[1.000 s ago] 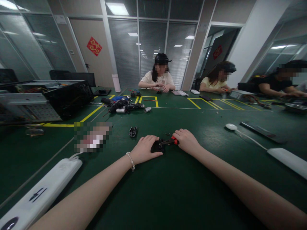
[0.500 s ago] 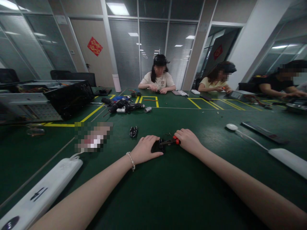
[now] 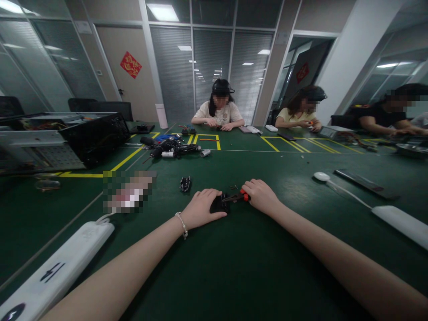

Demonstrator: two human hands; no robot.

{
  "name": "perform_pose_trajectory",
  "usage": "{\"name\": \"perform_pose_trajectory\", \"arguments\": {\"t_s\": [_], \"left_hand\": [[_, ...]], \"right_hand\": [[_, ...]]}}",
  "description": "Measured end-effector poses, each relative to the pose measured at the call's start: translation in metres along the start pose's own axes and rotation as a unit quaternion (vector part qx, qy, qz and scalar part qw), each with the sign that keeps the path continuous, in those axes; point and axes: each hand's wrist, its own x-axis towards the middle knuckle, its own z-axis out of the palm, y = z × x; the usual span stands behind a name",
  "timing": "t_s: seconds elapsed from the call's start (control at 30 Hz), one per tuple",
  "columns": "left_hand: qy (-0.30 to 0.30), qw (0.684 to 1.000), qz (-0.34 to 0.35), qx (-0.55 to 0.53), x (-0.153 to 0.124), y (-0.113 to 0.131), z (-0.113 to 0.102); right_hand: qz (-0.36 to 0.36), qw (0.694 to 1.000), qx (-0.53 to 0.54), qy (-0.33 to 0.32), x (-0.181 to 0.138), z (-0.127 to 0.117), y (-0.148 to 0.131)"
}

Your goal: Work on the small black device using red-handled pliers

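The work looks partway through, judging by how the pieces lie on the green counter (image 3: 267, 267): a ribbed black part (image 3: 185, 184) sits by itself at the left, beyond the bracelet (image 3: 181, 225) and well apart from the pliers, and looks as if it may have been dealt with, though that is only a guess. Next comes the left hand (image 3: 203, 207), its thumb and fingers curved partly apart around a small black piece (image 3: 217, 206), which it steadies low on the counter. The piece lies in the gap between thumb and forefinger, touching both, with its right side exposed. At that side are the tips of the pliers (image 3: 238, 197); whether they grip anything is too small to tell, but work on this piece seems unfinished, and how much is left does not show. Just beyond the pliers lie a few loose thin bits (image 3: 233, 187), perhaps screws, seemingly already out. Farthest right, the right hand (image 3: 259, 194) is closed around the red handles, so the black piece is to its left, near but not touching, with the pliers bridging between.
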Motion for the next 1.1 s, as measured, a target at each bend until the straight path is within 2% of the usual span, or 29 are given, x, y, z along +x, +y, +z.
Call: {"name": "perform_pose_trajectory", "arguments": {"t_s": [1.1], "left_hand": [[0.003, 1.000, 0.003, 0.004, 0.0011, 0.0006, 0.0005]], "right_hand": [[-0.008, 1.000, 0.015, -0.007, 0.0013, 0.0003, 0.0019]]}}
